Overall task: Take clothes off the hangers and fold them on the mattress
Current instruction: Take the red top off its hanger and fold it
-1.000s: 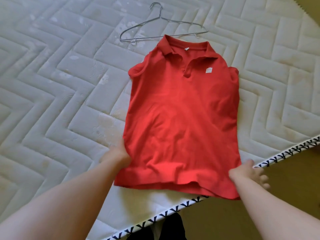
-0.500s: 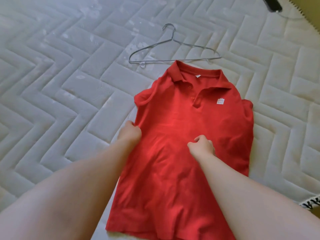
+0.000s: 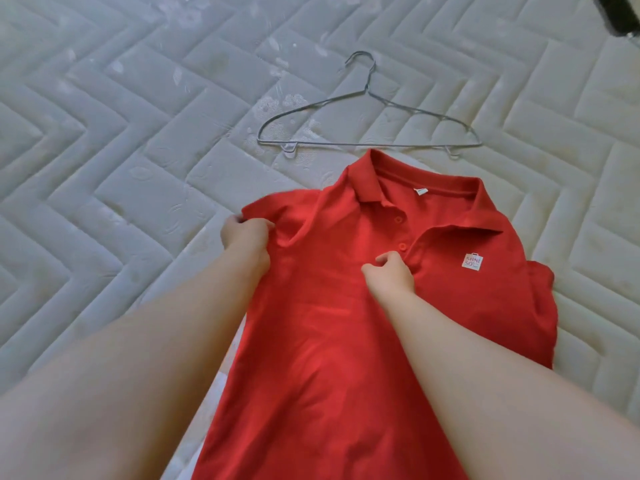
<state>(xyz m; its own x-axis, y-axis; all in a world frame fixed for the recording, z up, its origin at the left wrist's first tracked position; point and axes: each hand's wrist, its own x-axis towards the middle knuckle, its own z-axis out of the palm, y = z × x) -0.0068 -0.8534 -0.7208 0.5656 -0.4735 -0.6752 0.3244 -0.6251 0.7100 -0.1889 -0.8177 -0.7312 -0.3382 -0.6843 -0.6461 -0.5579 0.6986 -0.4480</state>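
The shirt point(image 3: 346, 341) lies front up on the mattress point(image 3: 121, 150), its collar just short of the hanger point(image 3: 329, 144). The left hand point(image 3: 246, 239) grips the sleeve edge. The right hand point(image 3: 389, 277) rests curled on the chest below the buttons; I cannot tell whether it pinches the cloth.

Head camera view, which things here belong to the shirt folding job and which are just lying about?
In the job: red polo shirt; left hand gripping its sleeve; right hand curled at its chest; mattress; wire hanger, already empty.
Lying about: dark object, cut off at the top right corner.
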